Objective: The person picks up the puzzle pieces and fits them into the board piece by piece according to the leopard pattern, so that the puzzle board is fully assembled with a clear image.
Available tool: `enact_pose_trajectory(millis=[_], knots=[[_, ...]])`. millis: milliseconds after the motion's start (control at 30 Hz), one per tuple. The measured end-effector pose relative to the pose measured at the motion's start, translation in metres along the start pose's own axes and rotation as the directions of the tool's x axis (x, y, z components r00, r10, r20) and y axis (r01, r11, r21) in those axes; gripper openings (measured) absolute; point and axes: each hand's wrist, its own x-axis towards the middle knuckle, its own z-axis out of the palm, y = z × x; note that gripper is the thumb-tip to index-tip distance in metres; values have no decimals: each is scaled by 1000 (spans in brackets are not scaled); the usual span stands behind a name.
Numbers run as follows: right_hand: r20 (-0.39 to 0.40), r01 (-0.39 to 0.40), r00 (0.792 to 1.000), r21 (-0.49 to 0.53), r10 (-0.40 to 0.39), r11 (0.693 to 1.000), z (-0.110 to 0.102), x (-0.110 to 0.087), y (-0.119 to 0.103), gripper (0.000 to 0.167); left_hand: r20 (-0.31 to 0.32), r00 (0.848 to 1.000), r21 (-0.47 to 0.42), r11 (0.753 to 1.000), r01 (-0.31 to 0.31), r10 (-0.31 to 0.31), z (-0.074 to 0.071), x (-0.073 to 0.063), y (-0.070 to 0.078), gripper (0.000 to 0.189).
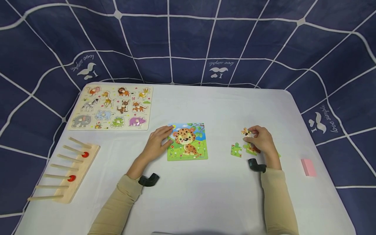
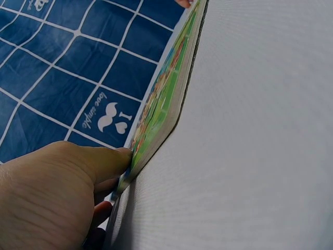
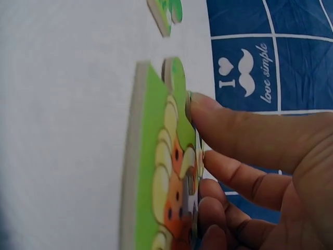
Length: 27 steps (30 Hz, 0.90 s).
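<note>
A leopard puzzle (image 1: pixel 187 142) lies flat in its square frame at mid-table. My left hand (image 1: pixel 157 142) rests at its left edge, fingers near the upper left corner; in the left wrist view the thumb touches the rim of the puzzle board (image 2: pixel 161 112). Farther right, my right hand (image 1: pixel 261 139) pinches a jigsaw piece (image 1: pixel 246 132) with part of an animal's face between thumb and fingers. Just below it lies a green and orange piece (image 1: pixel 250 150), partly hidden by the hand; it looms close in the right wrist view (image 3: pixel 148 156). A green piece (image 1: pixel 236 150) lies to its left.
A peg puzzle board of animals (image 1: pixel 110 107) lies at the back left. Nearer on the left is a wooden rack with dowels (image 1: pixel 79 176) and two red beads. A pink block (image 1: pixel 308 167) sits at the right. A bit of green (image 1: pixel 279 155) shows beside the right wrist.
</note>
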Motion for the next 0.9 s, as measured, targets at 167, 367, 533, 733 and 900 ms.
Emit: enact_pose_trajectory(millis=[167,367,533,733,900], knots=[[35,18,999,-28,-17,999,-3,1,2,48,-2,1000,4,1000,-9,9,1,0,-1,52],[90,25,996,-52,-20,998,-7,3,2,51,0,1000,9,1000,-6,6,2,0,-1,52],[115,16,993,-40,-11,999,-8,3,1,57,4,1000,4,1000,-1,1,2,1,-1,52],[106,36,994,-36,-32,999,-7,4,1,55,-2,1000,13,1000,-4,5,1,0,-1,52],[103,29,994,-38,-25,999,-8,5,1,54,0,1000,15,1000,-3,3,1,0,-1,53]])
